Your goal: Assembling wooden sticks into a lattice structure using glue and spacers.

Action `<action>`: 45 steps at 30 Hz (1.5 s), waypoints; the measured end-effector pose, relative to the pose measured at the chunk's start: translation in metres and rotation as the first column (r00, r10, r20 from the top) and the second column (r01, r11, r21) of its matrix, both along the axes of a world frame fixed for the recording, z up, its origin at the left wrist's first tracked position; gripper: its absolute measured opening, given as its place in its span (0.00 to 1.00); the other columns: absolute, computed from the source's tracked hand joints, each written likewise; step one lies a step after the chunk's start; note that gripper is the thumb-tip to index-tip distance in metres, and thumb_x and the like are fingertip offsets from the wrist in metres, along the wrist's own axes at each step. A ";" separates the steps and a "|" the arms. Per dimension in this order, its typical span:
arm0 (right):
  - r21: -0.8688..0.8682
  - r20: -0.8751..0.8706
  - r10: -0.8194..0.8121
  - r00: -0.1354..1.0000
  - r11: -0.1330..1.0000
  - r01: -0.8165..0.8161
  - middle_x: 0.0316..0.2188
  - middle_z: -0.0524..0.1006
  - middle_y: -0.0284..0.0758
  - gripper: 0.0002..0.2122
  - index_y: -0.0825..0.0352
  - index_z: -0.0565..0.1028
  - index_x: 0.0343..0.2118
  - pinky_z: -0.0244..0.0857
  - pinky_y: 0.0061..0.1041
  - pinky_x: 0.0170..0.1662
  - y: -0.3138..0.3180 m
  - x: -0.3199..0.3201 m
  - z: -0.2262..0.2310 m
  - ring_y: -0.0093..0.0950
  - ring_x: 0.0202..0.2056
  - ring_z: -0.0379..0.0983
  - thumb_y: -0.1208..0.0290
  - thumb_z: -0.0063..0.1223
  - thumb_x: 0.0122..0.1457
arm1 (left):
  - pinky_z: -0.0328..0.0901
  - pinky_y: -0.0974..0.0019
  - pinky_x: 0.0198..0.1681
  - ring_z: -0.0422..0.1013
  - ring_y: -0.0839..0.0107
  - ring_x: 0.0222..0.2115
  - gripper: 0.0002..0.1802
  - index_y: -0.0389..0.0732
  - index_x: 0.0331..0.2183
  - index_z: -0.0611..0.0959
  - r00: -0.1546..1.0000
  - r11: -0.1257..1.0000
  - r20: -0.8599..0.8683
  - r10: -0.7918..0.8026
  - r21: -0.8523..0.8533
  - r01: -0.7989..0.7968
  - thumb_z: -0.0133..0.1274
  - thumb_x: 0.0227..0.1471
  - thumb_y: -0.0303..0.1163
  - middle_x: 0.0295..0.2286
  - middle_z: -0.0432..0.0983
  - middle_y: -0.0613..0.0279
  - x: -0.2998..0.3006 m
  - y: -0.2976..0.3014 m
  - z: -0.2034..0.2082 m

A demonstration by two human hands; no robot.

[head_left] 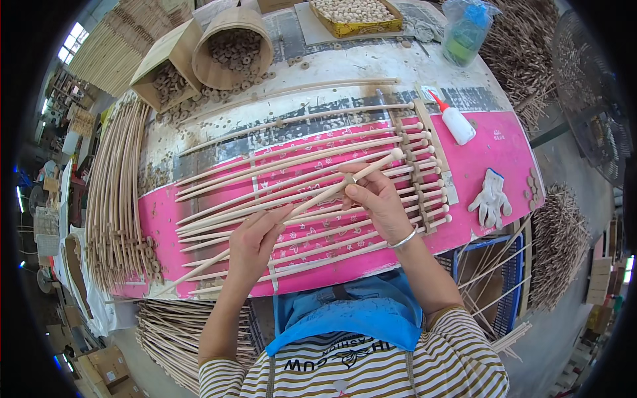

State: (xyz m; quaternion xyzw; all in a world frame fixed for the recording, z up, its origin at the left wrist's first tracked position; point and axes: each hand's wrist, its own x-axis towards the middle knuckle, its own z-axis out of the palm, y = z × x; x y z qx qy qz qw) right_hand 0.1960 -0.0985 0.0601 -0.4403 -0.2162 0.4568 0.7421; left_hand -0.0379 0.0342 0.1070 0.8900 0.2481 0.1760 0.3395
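Note:
A long wooden stick point(312, 201) with a round knob at its upper right end runs slantwise between my hands. My left hand point(252, 240) is closed round its middle part. My right hand point(377, 199) grips it nearer the knob, thumb and fingers at a small wooden ring point(348, 179) on the stick. Beneath, several similar knobbed sticks point(292, 166) lie side by side on the pink sheet point(488, 156), with rings near their knobs. Their knobbed ends rest along a notched wooden rack point(415, 171) at the right.
Glue bottle point(458, 126) and white glove point(491, 201) lie at the right. Wooden rings fill a tipped wooden bucket point(204, 56) and a box point(187, 43); a yellow tray point(355, 28) holds wooden knobs. Finished-looking sticks point(113, 199) lie bundled left. A blue crate point(511, 292) stands below the table.

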 end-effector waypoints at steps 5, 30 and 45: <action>-0.085 0.045 0.047 0.998 0.995 -0.043 0.35 0.82 0.31 0.17 0.68 0.78 0.55 0.74 0.19 0.34 -0.005 0.026 -0.019 0.17 0.30 0.76 0.69 0.65 0.65 | 0.66 0.67 0.33 0.73 0.68 0.28 0.20 0.39 0.53 0.86 1.000 1.000 0.006 -0.003 0.019 0.002 0.59 0.59 0.21 0.30 0.77 0.57 0.007 0.003 0.002; -0.308 0.108 -0.006 0.994 0.950 0.039 0.28 0.80 0.29 0.15 0.69 0.78 0.52 0.69 0.16 0.28 -0.019 0.056 -0.013 0.15 0.25 0.74 0.66 0.60 0.69 | 0.68 0.62 0.32 0.74 0.60 0.28 0.21 0.43 0.53 0.87 0.995 0.996 -0.044 -0.090 0.014 0.091 0.60 0.57 0.21 0.28 0.76 0.55 0.049 0.030 -0.012; -0.328 0.378 -0.140 0.915 0.904 0.274 0.24 0.78 0.26 0.11 0.65 0.80 0.40 0.63 0.12 0.25 -0.039 0.115 -0.007 0.13 0.24 0.73 0.61 0.55 0.73 | 0.70 0.59 0.33 0.77 0.61 0.33 0.13 0.45 0.48 0.89 0.985 0.956 0.049 -0.163 0.257 0.145 0.59 0.61 0.27 0.34 0.78 0.62 0.161 0.089 -0.048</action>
